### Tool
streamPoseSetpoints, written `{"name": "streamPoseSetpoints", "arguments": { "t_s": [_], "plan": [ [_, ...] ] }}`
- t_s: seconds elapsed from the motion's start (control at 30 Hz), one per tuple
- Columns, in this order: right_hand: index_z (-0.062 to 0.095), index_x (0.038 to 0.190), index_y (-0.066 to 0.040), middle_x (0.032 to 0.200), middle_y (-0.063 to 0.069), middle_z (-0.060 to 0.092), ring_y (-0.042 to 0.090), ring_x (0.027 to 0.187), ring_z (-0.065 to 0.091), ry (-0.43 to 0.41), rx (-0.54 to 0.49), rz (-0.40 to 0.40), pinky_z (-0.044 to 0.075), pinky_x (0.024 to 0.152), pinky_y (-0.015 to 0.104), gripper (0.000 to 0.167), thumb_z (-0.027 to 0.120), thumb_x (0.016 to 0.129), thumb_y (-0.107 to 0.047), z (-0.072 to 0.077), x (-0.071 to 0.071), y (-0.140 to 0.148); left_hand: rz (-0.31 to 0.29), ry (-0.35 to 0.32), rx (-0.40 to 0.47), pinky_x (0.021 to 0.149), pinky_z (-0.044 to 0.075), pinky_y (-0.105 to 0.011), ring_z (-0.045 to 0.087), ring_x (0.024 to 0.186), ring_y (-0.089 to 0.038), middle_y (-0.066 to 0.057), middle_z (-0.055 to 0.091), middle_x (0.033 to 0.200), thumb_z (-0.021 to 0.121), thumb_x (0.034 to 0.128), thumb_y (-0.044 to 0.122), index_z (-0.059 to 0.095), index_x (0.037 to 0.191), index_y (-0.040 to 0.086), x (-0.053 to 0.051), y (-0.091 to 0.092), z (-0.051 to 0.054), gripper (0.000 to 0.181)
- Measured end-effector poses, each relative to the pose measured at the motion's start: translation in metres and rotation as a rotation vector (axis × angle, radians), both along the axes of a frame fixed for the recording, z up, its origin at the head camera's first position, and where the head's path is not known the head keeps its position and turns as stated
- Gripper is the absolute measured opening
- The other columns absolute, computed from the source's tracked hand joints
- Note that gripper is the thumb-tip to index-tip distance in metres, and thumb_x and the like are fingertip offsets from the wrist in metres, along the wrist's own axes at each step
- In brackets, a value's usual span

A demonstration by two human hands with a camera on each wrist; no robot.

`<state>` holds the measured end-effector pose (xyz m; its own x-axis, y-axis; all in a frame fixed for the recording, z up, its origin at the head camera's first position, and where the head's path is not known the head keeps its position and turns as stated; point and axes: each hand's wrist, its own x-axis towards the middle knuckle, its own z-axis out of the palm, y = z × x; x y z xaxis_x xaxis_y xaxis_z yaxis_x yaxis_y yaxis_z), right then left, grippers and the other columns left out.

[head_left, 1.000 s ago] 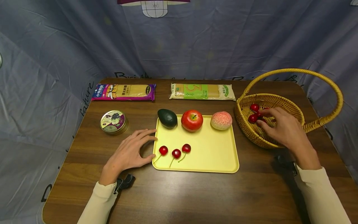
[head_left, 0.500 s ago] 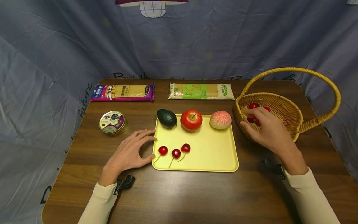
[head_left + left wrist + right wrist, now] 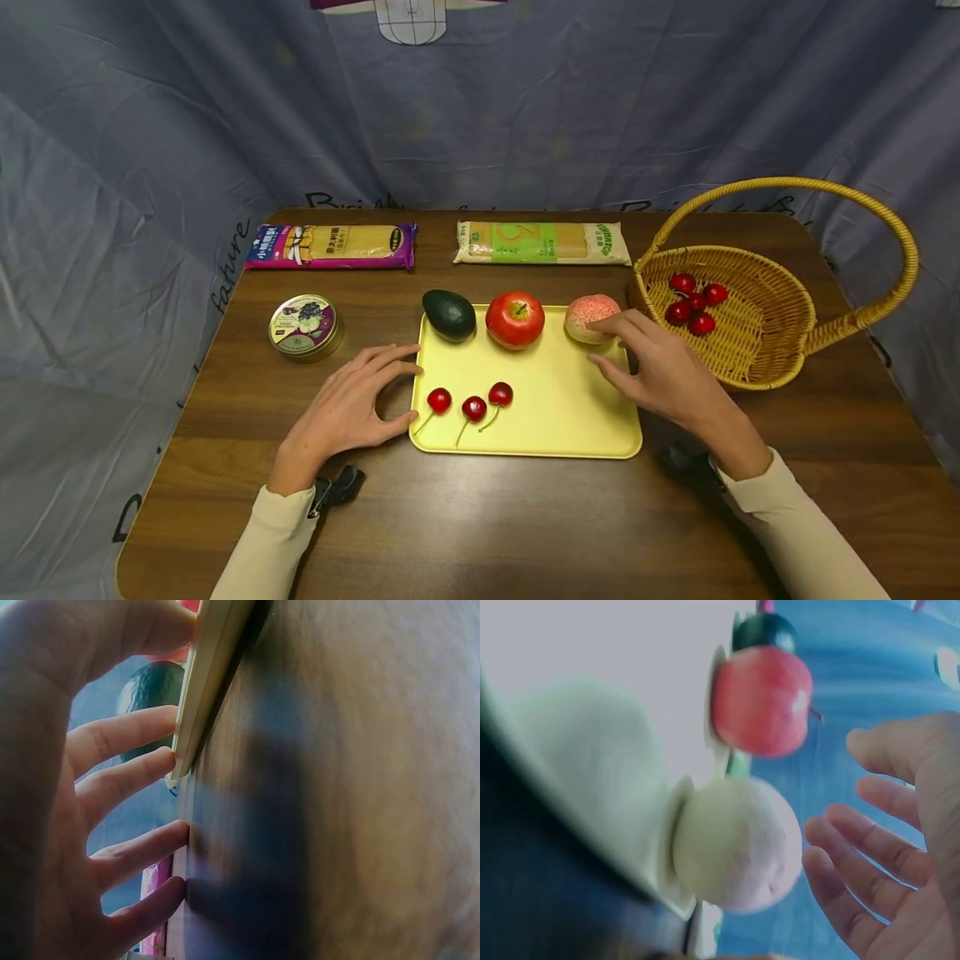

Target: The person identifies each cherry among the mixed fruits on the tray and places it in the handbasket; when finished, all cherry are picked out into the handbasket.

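Observation:
My left hand (image 3: 347,410) rests beside the pale yellow tray (image 3: 558,421), with its thumb and some fingertips against the tray's left rim, as the left wrist view also shows. Over the tray's right edge hovers my right hand (image 3: 667,371), holding nothing, fingers relaxed and apart. Its fingertips overlap the pink peach (image 3: 587,315) in the head view, while the right wrist view shows a gap between them and the peach (image 3: 739,844). A red apple (image 3: 515,320) and a dark green avocado (image 3: 448,315) sit along the tray's far edge. Three stemmed cherries, one of them a middle cherry (image 3: 474,408), lie at its near left.
Right of the tray stands a wicker basket (image 3: 772,358) with a tall arched handle (image 3: 832,187) and several cherries (image 3: 701,322) inside. Two noodle packs, one purple (image 3: 337,247) and one green (image 3: 536,243), lie at the back. A round tin (image 3: 303,325) stands at left.
My right hand has come out of the basket and moved left over the tray's right side, uncovering the cherries in the basket. My left hand stays at the tray's left rim.

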<state>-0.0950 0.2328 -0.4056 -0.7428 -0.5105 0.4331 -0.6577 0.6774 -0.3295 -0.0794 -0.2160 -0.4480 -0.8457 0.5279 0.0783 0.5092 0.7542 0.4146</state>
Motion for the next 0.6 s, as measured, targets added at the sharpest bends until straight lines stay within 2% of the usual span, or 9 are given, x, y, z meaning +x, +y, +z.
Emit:
{"name": "streamPoseSetpoints", "arguments": {
  "t_s": [0.07,0.1,0.17,0.27,0.37,0.6],
  "plan": [
    [0.071,0.122,-0.005,0.112,0.012,0.070,0.023,0.088,0.069,-0.011,-0.014,0.035,0.063,0.071,0.042,0.052,0.065,0.103,-0.053,-0.003,0.001,-0.005,-0.001,0.000,-0.002,0.108,0.047,-0.069,0.043,0.153,-0.029,0.008,0.046,0.167,0.082,0.0883,0.051,0.069,0.140,0.027,0.000,0.001,0.000,0.058],
    [0.071,0.123,-0.006,0.113,0.012,0.070,0.024,0.089,0.070,-0.015,-0.020,0.051,0.063,0.072,0.042,0.050,0.068,0.102,-0.051,-0.005,0.001,-0.008,-0.002,-0.001,-0.002,0.108,0.047,-0.069,0.043,0.153,-0.029,0.008,0.046,0.167,0.082,0.0882,0.051,0.069,0.140,0.027,-0.001,0.001,0.000,0.058],
    [0.071,0.124,-0.006,0.116,0.011,0.071,0.025,0.094,0.072,-0.025,-0.028,0.081,0.064,0.075,0.042,0.043,0.082,0.097,-0.038,-0.008,0.002,-0.015,-0.001,-0.001,-0.002,0.109,0.046,-0.069,0.043,0.153,-0.029,0.007,0.046,0.167,0.082,0.0880,0.050,0.069,0.140,0.027,-0.001,0.001,0.000,0.058],
    [0.072,0.124,-0.005,0.117,0.010,0.071,0.025,0.096,0.072,-0.035,-0.024,0.110,0.063,0.079,0.043,0.047,0.093,0.084,-0.016,-0.012,0.003,-0.024,-0.001,-0.001,-0.003,0.109,0.046,-0.069,0.043,0.153,-0.029,0.007,0.046,0.167,0.082,0.0880,0.051,0.069,0.140,0.027,-0.001,0.001,0.000,0.059],
    [0.072,0.124,-0.005,0.114,0.009,0.070,0.024,0.095,0.072,-0.049,-0.011,0.123,0.063,0.078,0.042,0.047,0.093,0.083,-0.016,-0.016,0.006,-0.033,-0.003,-0.005,0.001,0.109,0.046,-0.069,0.043,0.153,-0.029,0.008,0.046,0.167,0.082,0.0882,0.050,0.069,0.140,0.027,-0.001,0.001,0.000,0.058],
    [0.072,0.125,-0.007,0.116,0.007,0.071,0.019,0.095,0.072,-0.137,0.011,0.179,0.063,0.078,0.037,0.040,0.087,0.091,-0.022,-0.019,0.015,-0.055,-0.003,0.000,0.006,0.109,0.046,-0.069,0.043,0.153,-0.029,0.008,0.046,0.167,0.082,0.0881,0.049,0.070,0.139,0.027,-0.001,0.001,0.000,0.057]
  ]
}}
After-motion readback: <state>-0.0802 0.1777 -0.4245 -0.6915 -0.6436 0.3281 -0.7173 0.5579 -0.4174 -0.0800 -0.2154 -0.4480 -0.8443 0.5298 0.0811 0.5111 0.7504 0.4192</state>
